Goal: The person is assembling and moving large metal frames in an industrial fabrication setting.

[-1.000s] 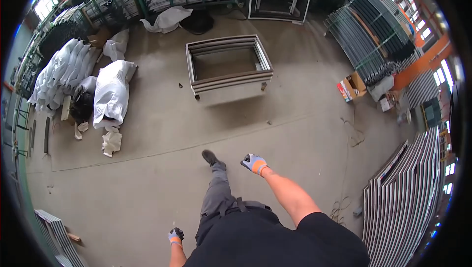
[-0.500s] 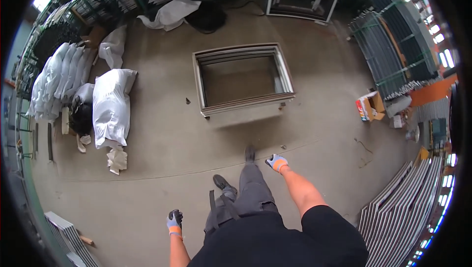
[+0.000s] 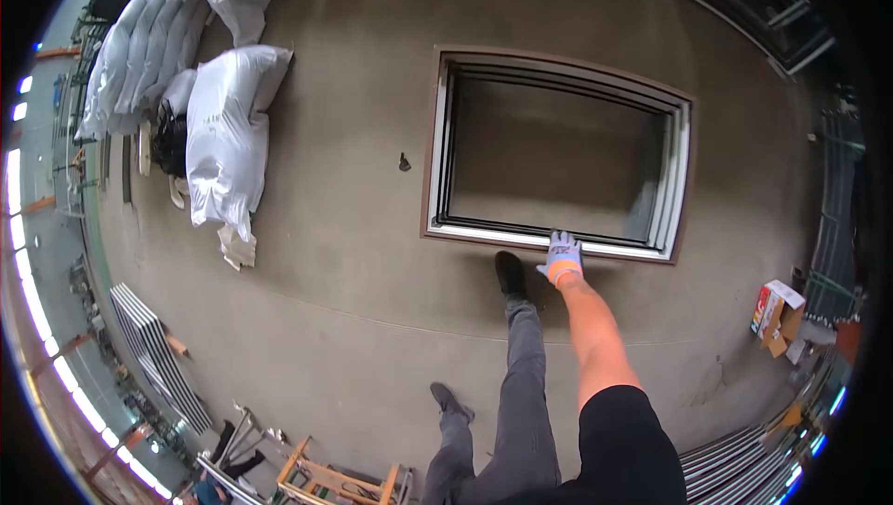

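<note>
My right hand (image 3: pixel 563 261), in a grey glove with an orange cuff, lies on the near rail of a rectangular window frame (image 3: pixel 551 243). Its fingers stretch over the rail and the thumb stands apart at the left. The frame has a brown outer edge and several pale and dark inner edges, with floor showing through its middle. My left hand is out of view. Just left of my right hand, my dark shoe (image 3: pixel 510 274) is close to the frame's near edge.
White sacks (image 3: pixel 226 138) lie at the left; a small dark scrap (image 3: pixel 404 162) lies left of the frame. A cardboard box (image 3: pixel 779 317) stands at right. Long profiles (image 3: pixel 744 463) are stacked lower right, others (image 3: pixel 160 356) left. A wooden-topped stand (image 3: pixel 339 482) is at lower left, near another person (image 3: pixel 212 488).
I have stepped up to the window frame and turned. My right hand, partly curled in the air before, now rests on its near rail with fingers stretched. My left hand has left the view.
</note>
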